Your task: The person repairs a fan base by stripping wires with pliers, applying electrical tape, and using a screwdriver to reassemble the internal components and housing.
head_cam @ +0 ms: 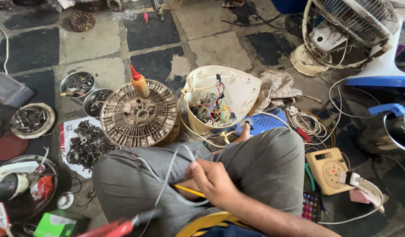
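**Grey wire pinched in the lap, fan bits all over the floor**

A thin grey wire (169, 169) is being grasped by the right hand (213, 180), fingers closed on it right between the knees of a seated person in grey trousers (264, 162). The wire is looped up over the left thigh and back down toward the lap. A yellow stick-like thing (189, 190), maybe a pencil or a tool shaft, can be seen just under that hand; whether it's actually gripped can't be told. The left hand is mostly hidden behind the right one, so its grip can't be made out either.

Just past the knees, a cream fan housing (237, 90) is tipped on its side with coloured wiring (213, 109) exposed inside. Beside it a round dirty grille (139, 115) is laid flat, with an orange squeeze bottle (139, 83) stood on it. Metal bowls of screws (77, 84) are parked further left. A cream extension reel (327, 169) is sat to the right.
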